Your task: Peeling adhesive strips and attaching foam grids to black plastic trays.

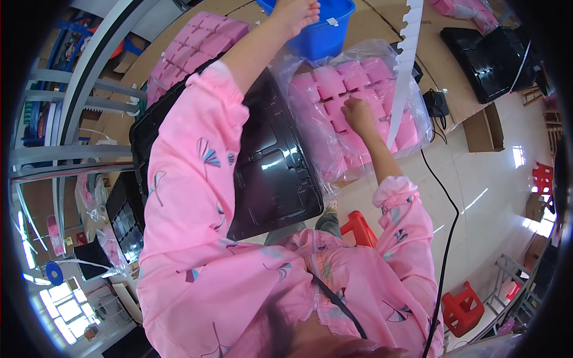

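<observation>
Reaching up and away from the body, the left hand (296, 13) rests at the rim of a blue tub (319, 30) at the top of the view, its fingers curled over the tub's near edge; whether they pinch anything inside I cannot tell, since the picture's edge cuts across them. The right hand (359, 114) sits lower and to the right, closed into a loose fist with the fingertips pressed down among the pink blocks (358, 89) packed in a clear plastic bag (310, 125). It seems to be closed on one block, though the block itself is hidden under the knuckles.

The relation that counts: the tub lies just beyond the bag, up and slightly left of the right hand, touching or nearly touching the bag's far edge. The left hand is already at the tub, so it is the nearer of the two; the right hand is the one among the blocks.

A black moulded tray (268, 179) lies tilted between the two forearms (its long side runs roughly along the left sleeve). A white toothed strip (403, 71) hangs down across the bag, just right of the right hand. More pink blocks (197, 42) are stacked on the cardboard-covered bench (382, 21) to the left.
</observation>
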{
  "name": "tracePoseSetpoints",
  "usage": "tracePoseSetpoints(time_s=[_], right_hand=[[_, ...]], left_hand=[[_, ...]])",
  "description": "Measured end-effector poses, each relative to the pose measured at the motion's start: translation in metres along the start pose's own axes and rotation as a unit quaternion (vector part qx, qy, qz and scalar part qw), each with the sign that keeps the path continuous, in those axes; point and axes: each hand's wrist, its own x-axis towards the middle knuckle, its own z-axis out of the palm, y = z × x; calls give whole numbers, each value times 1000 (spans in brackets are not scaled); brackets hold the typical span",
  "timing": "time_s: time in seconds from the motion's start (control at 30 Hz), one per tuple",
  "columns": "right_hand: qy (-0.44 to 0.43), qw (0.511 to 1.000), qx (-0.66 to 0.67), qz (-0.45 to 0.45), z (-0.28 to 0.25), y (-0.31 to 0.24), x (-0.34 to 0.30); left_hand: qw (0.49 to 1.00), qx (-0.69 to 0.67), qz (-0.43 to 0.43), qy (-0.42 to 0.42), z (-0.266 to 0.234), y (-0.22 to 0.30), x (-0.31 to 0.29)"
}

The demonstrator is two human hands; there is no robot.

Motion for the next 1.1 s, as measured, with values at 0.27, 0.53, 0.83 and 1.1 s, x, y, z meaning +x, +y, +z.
tracePoseSetpoints(time_s=[0.27,0.53,0.83,1.1], right_hand=[[-82,975,-198,54,37,2,17],[-42,986,-164,-1,39,17,13],[-167,845,508,8,-98,-7,21],[-176,716,675,-42,-154,-48,-23]], left_hand=[[995,10,19,-98,10,34,-184],[998,-9,-19,-57,-12,20,-239],[999,-36,-28,-17,3,3,-255],[999,-19,-39,-26,30,4,-281]])
